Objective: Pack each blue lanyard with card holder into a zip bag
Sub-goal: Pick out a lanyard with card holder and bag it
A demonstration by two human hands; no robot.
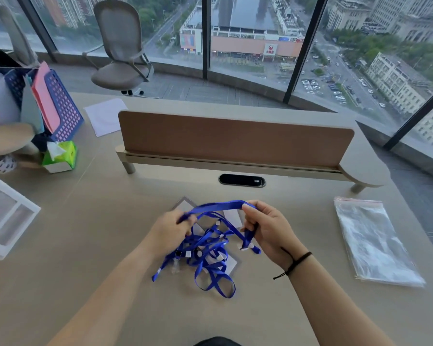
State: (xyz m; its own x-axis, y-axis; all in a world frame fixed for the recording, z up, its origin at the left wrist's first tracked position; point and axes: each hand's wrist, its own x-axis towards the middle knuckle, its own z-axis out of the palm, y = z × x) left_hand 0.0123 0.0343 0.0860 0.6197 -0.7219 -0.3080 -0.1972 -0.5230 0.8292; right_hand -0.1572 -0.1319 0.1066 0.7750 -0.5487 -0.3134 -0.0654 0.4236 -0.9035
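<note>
A tangled heap of blue lanyards with clear card holders lies on the desk in front of me. One blue strap is lifted above the heap and stretched between my hands. My left hand pinches its left end, and my right hand grips its right end, with a short tail and white clip hanging below. A stack of clear zip bags with red seal strips lies flat to the right, apart from both hands.
A brown desk divider stands across the back, with a black cable port before it. A white frame, a green tissue box and a blue file rack sit at the left. An office chair stands by the windows.
</note>
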